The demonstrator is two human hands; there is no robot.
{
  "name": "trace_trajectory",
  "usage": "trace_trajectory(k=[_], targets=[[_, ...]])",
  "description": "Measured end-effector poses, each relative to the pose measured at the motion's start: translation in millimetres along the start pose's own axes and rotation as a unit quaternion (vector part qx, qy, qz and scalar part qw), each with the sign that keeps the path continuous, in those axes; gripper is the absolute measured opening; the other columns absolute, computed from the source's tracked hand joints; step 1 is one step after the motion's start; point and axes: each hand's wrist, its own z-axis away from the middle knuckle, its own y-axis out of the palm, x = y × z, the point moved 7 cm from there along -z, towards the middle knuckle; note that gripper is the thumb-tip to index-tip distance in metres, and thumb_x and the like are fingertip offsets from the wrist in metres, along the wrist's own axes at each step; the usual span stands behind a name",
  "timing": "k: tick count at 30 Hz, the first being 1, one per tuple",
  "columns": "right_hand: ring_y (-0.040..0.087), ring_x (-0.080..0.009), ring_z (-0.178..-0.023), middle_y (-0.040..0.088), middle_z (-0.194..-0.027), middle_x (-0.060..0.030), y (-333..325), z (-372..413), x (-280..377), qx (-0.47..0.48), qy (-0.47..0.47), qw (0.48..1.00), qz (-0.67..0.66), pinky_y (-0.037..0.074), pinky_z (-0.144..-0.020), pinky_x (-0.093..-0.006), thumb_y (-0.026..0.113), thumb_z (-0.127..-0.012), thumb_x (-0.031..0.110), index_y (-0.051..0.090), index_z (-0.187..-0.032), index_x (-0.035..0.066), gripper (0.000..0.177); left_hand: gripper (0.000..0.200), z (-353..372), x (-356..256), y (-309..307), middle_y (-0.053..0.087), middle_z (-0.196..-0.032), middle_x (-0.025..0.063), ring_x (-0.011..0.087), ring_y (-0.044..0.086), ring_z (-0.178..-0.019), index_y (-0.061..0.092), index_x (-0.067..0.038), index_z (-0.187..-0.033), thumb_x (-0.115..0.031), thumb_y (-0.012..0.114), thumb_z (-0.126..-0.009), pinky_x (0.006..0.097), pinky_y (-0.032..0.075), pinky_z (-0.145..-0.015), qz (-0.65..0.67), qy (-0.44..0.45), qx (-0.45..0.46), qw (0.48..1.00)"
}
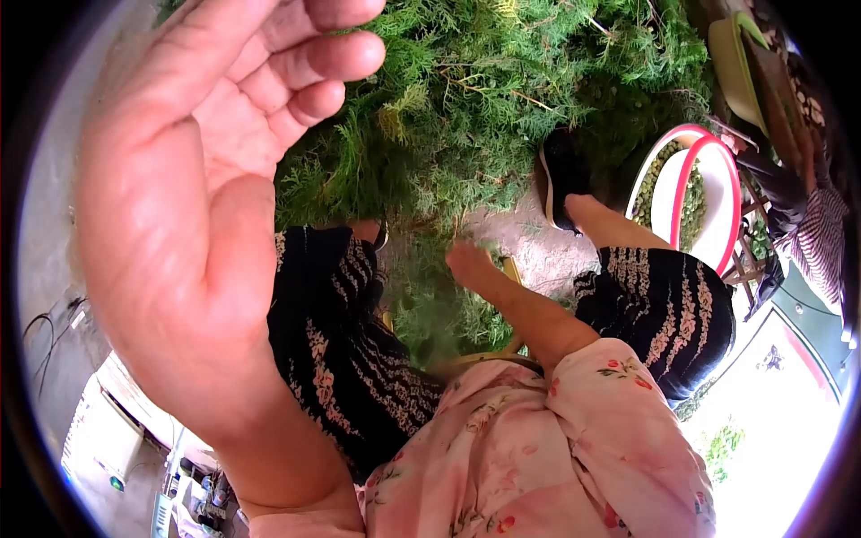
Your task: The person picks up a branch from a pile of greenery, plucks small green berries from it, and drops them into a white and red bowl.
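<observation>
My left hand (206, 170) is raised close to the camera on the left, palm showing. Its fingers are bent a little, with nothing visible between them. Lower and farther off, my right hand (468, 264) is small in view, between my knees beside green sprigs (430, 300). Its fingers are hidden, so I cannot make out whether it holds anything. A large heap of feathery green branches (502, 99) spreads over the ground beyond my feet. A curved yellowish edge (489, 358) shows at my lap.
Right of my leg stands a white container with a red rim (733, 206), with small green pieces (695, 206) in it. Behind it are striped cloth (816, 242) and a yellow-green container (735, 72). Cables (49, 332) lie on the grey floor at left.
</observation>
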Motion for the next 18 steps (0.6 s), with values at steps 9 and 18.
trace_trajectory(k=[9, 18], targets=[[0.027, -0.0408, -0.124, 0.023, -0.138, -0.0166, -90.4, -61.6, -1.3, -0.131, 0.112, 0.984, 0.051, 0.042, -0.086, -0.0574, 0.066, -0.073, 0.023, 0.03, -0.134, 0.017, 0.071, 0.024, 5.4, -0.4, 12.1, 0.063, -0.089, 0.0132, 0.0163, 0.057, -0.074, 0.058, 0.002, -0.099, -0.019, 0.053, -0.088, 0.0272, 0.045, -0.07, -0.003, 0.015, -0.057, 0.998], [0.053, -0.0287, -0.097, 0.063, -0.096, -0.0091, 132.5, 42.7, 39.1, 0.358, -0.233, 0.901, 0.08, 0.048, -0.075, -0.0409, 0.061, -0.072, 0.028, 0.067, -0.078, 0.009, 0.021, 0.023, 10.4, 1.3, 18.4, 0.064, -0.086, 0.0118, 0.015, 0.057, -0.069, 0.06, 0.0, -0.097, -0.021, 0.054, -0.088, 0.0256, 0.043, -0.066, -0.008, 0.014, -0.07, 0.997]])
